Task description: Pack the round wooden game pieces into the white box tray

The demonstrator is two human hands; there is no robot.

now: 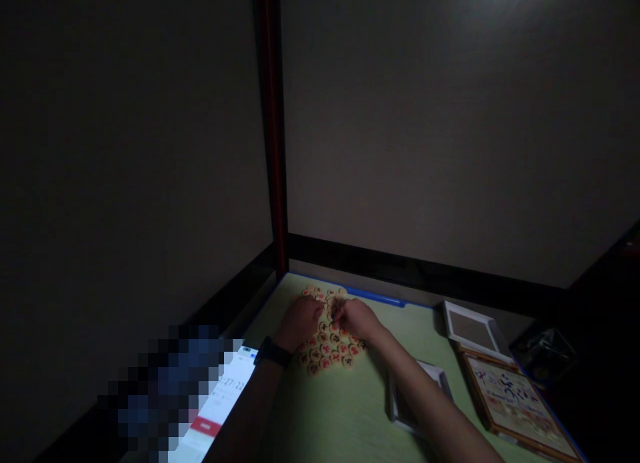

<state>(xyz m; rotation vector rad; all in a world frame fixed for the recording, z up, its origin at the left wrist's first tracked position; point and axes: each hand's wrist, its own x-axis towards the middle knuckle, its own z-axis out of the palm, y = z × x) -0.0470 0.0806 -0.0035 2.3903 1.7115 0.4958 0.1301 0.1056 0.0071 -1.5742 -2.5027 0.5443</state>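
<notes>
Round wooden Chinese chess pieces with red and dark characters lie in a cluster on a green tabletop. My left hand, with a dark band on its wrist, is over the left side of the cluster. Its fingers are curled, and what they hold, if anything, is hidden. Close beside it on the right, my right hand is pinched at a piece in the upper middle of the cluster. Both hands cover part of the pieces, and the picture is dim.
A lit phone screen shows at the lower left, partly behind my left forearm. A white-edged tray lies under my right forearm. Farther right are another white frame-like tray and a printed box. Walls stand behind the table.
</notes>
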